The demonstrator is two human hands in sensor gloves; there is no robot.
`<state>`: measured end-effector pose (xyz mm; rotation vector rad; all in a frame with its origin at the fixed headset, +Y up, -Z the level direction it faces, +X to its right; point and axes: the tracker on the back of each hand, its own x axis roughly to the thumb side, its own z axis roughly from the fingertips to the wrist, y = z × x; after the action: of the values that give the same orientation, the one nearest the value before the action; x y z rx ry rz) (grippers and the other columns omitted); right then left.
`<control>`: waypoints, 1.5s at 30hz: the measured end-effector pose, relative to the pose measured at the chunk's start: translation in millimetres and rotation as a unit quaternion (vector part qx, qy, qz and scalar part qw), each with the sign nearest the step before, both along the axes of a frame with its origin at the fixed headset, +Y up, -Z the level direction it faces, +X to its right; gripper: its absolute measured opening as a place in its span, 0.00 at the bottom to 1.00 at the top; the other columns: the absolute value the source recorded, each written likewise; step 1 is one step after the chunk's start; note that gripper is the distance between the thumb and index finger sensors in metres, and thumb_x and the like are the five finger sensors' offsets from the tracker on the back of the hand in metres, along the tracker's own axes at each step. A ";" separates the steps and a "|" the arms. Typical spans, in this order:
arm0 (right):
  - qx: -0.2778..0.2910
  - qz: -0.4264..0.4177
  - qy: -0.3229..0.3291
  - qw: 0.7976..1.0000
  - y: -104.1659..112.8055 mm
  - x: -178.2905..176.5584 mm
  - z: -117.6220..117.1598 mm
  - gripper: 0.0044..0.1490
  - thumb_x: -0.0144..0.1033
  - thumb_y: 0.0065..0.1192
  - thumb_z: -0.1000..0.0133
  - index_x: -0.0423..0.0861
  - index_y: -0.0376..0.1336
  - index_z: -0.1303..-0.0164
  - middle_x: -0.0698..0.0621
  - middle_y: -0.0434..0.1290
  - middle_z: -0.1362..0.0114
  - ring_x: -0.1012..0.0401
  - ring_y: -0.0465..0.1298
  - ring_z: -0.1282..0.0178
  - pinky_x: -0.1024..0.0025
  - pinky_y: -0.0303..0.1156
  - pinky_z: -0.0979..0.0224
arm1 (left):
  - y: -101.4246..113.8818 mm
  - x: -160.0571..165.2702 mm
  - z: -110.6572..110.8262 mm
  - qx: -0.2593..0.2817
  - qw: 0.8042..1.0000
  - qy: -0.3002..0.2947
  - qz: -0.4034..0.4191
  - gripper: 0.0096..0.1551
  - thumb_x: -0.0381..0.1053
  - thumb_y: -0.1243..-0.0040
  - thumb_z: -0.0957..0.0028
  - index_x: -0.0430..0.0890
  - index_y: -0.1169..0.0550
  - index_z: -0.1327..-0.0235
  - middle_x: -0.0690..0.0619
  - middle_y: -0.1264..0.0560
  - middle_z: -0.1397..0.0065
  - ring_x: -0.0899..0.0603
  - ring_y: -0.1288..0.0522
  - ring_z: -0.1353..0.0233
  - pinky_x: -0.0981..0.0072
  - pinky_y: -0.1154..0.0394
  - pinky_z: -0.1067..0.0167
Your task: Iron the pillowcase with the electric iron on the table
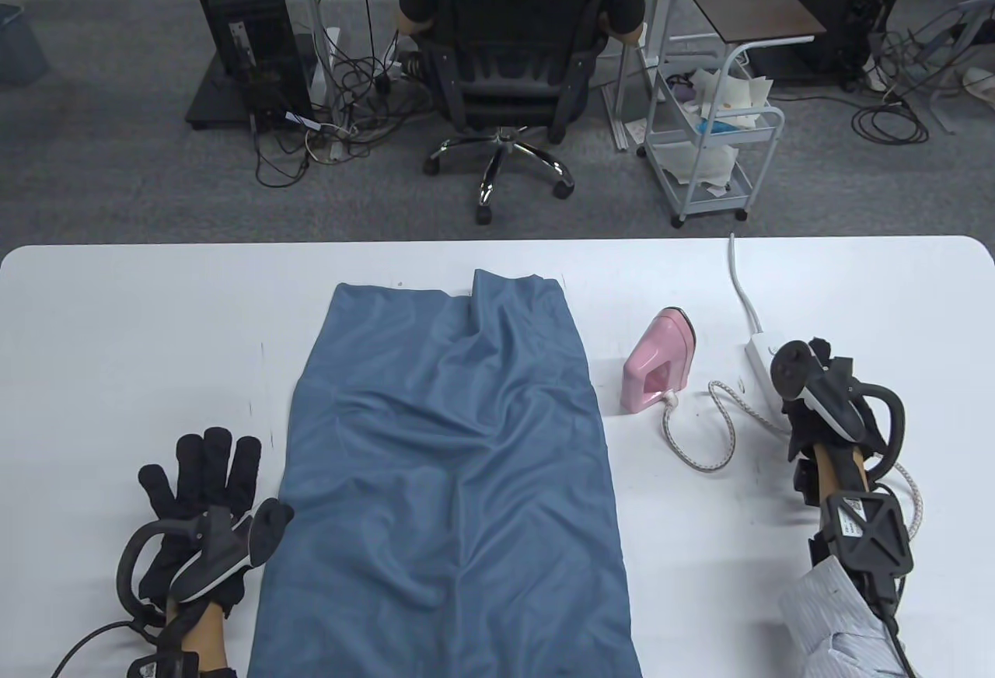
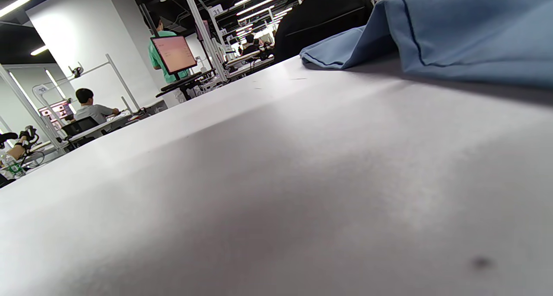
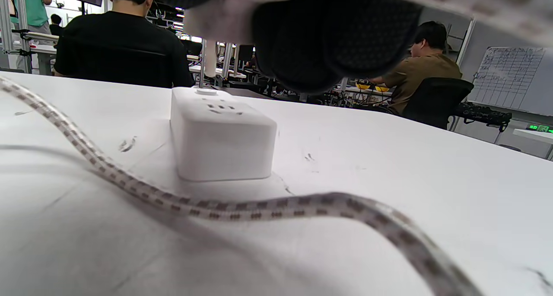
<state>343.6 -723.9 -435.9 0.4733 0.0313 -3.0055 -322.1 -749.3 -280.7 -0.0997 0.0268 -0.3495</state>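
A wrinkled blue fabric pillowcase [image 1: 451,460] lies lengthwise at the middle of the white table [image 1: 116,336], with a small pink electric iron [image 1: 659,361] standing just right of it, untouched. The left hand [image 1: 204,503] rests flat beside the pillowcase's near left edge, grip spread. The right hand [image 1: 825,398] hovers by the white power strip [image 3: 220,132] at the right, holding a white plug-like piece near the iron's braided cord [image 1: 703,429]; its grip cannot be told.

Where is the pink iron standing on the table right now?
In the table view, the pink iron stands right of the blue pillowcase, between it and the white power strip.
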 end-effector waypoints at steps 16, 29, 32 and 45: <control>-0.026 -0.017 -0.021 0.999 -15.0 8.4 -3.7 0.39 0.38 0.46 0.38 0.37 0.47 0.17 0.39 0.75 0.35 0.52 0.81 0.50 0.63 0.80 0.45 | 0.4 -0.1 0.2 0.001 1.000 -0.002 0.000 0.57 0.74 0.75 0.49 0.45 0.74 0.21 0.35 0.76 0.17 0.24 0.70 0.17 0.18 0.66 0.32; -0.053 -0.007 -0.023 0.998 -12.3 8.7 -10.7 0.36 0.37 0.37 0.36 0.36 0.49 0.18 0.40 0.76 0.38 0.50 0.80 0.52 0.61 0.79 0.46 | -1.1 0.3 -0.1 -0.006 1.000 -0.001 -0.002 0.57 0.74 0.75 0.49 0.45 0.74 0.21 0.35 0.76 0.17 0.24 0.70 0.17 0.19 0.66 0.32; -0.061 0.058 -0.010 0.996 -13.5 3.6 -12.2 0.36 0.37 0.38 0.37 0.38 0.50 0.18 0.41 0.78 0.40 0.53 0.81 0.54 0.63 0.80 0.49 | -1.2 0.0 0.1 -0.006 1.000 0.001 -0.001 0.57 0.74 0.75 0.49 0.45 0.74 0.21 0.35 0.76 0.17 0.24 0.70 0.17 0.19 0.66 0.32; -0.066 0.114 0.002 0.991 -14.9 -4.9 -14.0 0.36 0.38 0.39 0.38 0.40 0.51 0.19 0.45 0.77 0.42 0.55 0.80 0.54 0.64 0.79 0.47 | -2.7 0.2 -0.2 -0.014 1.000 0.004 -0.005 0.57 0.74 0.75 0.49 0.45 0.74 0.21 0.35 0.76 0.17 0.24 0.70 0.17 0.19 0.66 0.32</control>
<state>338.7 -738.8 -449.9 0.4202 -0.1043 -2.7631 -321.9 -752.1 -280.8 -0.1284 0.0307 -0.3591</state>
